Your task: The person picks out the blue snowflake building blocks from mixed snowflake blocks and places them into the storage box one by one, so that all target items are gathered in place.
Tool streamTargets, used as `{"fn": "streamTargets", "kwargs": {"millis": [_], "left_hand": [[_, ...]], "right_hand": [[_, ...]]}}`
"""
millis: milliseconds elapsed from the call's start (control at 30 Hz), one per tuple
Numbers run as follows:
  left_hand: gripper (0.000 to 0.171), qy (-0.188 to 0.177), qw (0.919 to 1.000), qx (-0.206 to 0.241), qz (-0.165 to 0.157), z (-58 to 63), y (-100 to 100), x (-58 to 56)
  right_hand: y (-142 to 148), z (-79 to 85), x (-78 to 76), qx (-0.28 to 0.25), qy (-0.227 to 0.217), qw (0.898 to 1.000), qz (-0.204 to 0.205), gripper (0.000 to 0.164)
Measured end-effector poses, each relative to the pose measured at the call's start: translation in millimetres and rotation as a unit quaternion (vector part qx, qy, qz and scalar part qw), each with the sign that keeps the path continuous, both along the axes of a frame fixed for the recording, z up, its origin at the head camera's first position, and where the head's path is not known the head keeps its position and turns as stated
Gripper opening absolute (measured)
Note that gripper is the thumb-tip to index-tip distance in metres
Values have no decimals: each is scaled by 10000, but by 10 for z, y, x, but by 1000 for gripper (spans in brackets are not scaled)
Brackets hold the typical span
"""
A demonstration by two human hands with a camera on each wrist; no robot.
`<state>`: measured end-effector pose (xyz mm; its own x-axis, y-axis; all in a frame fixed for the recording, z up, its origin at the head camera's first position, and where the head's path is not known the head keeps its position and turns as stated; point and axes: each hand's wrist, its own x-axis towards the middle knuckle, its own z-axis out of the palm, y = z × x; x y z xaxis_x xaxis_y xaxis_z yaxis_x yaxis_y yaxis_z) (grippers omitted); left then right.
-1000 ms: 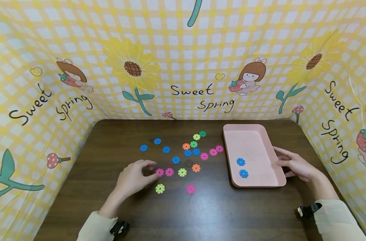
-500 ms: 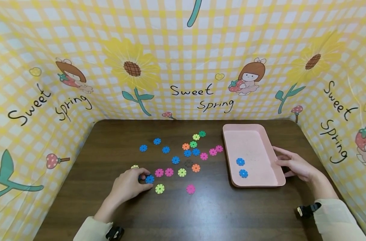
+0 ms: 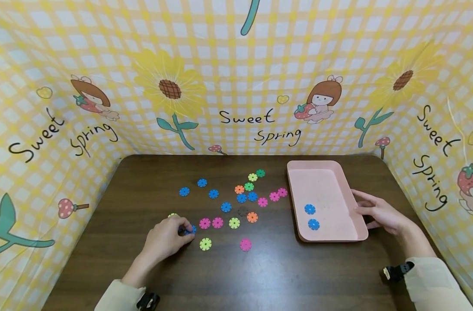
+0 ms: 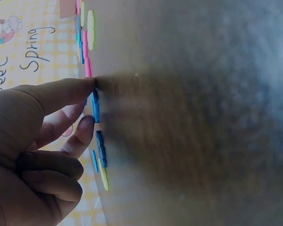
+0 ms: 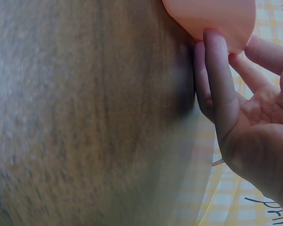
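My left hand [image 3: 162,239] is low over the table's left half, its thumb and a finger pinching a blue notched plastic disc [image 3: 192,230]. In the left wrist view this blue disc [image 4: 95,108] shows between the fingertips at the tabletop, while the other fingers curl beneath. Another blue disc [image 4: 101,148] lies close by the fingers. My right hand [image 3: 384,217] touches the right wall of a pink tray [image 3: 324,185] with fairly straight fingers. Two blue discs [image 3: 313,224] lie inside the tray. In the right wrist view the fingertips meet the tray's outer side [image 5: 217,16].
Pink discs [image 3: 218,223], lime discs [image 3: 206,244], orange discs [image 3: 252,217], green discs [image 3: 249,186] and more blue discs [image 3: 226,207] lie scattered across the brown table [image 3: 221,280]. A yellow checked cloth [image 3: 236,77] walls off the back and sides.
My left hand has moved left from beside the pink discs to the blue disc, and its thumb and finger have closed on it. The right hand stays at the tray.
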<state>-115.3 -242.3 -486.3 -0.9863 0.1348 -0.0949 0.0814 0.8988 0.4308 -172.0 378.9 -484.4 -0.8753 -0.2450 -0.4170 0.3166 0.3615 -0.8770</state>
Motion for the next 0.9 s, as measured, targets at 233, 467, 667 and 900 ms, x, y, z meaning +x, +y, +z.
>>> {"fn": "streamTargets", "kwargs": {"millis": [233, 467, 667, 900], "left_hand": [[39, 198, 9998, -39, 32, -10, -16, -4], [34, -20, 10000, 2, 56, 2, -22, -19], [30, -44, 9998, 195, 47, 19, -13, -23], [26, -65, 9982, 594, -94, 27, 1, -27]], "right_hand": [[5, 12, 1, -57, 47, 10000, 22, 79], [15, -8, -9, -89, 17, 10000, 23, 79], [14, -11, -11, -115, 19, 9999, 28, 79], [13, -6, -4, -99, 25, 9999, 26, 79]]}}
